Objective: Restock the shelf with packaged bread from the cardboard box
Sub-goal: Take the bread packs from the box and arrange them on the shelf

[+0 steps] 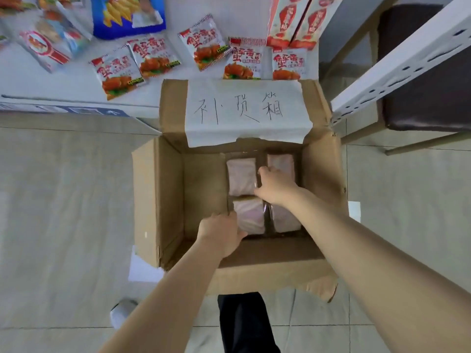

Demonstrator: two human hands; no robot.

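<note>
Bread packets [285,221], four in clear wrap, lie two by two in the right part of the open cardboard box [158,200]. The box stands on the floor [63,200] against the shelf [76,93] of red-and-white snack bags [116,72]. Left grip [220,234] curls round the near-left packet [251,215] at its corner. Right grip [276,186] rests curled over the gap between the two far packets [240,174]; whether it holds one I cannot tell.

Plain brown box [158,200], white paper [244,110] on the flap with black handwritten characters. The bread packs [241,175] look pale pink. Red-and-white snack packets [117,72], one bright blue bag [127,16], beige floor [63,200].
</note>
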